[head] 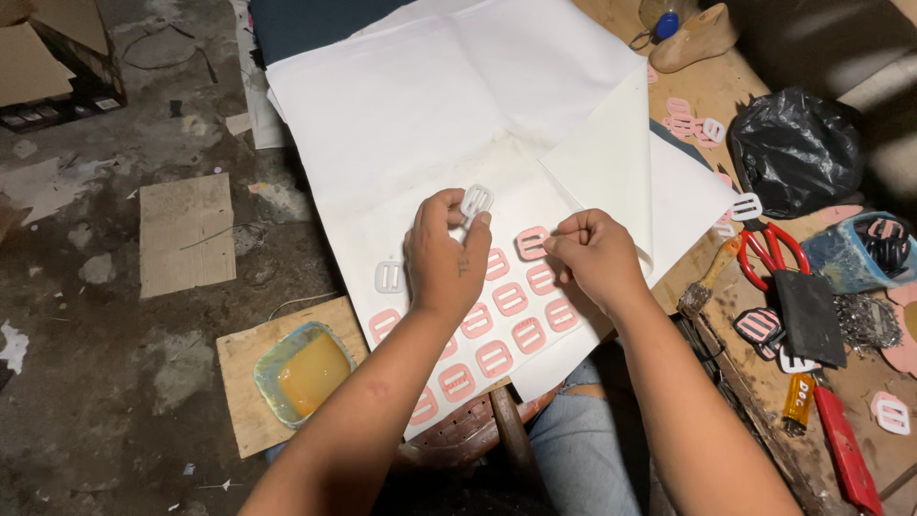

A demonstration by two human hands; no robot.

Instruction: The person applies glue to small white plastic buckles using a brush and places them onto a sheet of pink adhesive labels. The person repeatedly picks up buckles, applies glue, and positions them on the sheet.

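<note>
Left hand [441, 256] pinches a white plastic slide buckle [476, 201] at its fingertips, above the white paper sheet [420, 124]; right hand [592, 256] closed, apparently pressing a pink buckle-shaped piece [531, 243] onto the sheet; more pink pieces [509, 299] in rows beneath.

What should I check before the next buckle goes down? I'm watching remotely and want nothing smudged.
1. Left hand grips a white buckle at its fingertips, raised above the sheet: ok.
2. Right hand pinches at a pink piece on the white sheet: ok; whether the piece is stuck down: cannot tell.
3. Pink pieces lie in tidy rows, apart from each other: ok.
4. A second buckle lies loose on the sheet's left edge, off the rows: not ok.
5. Glue tub sits open on a board, clear of the sheet: ok.
6. Folded sheet corner stands up beside the right hand: not ok.
</note>
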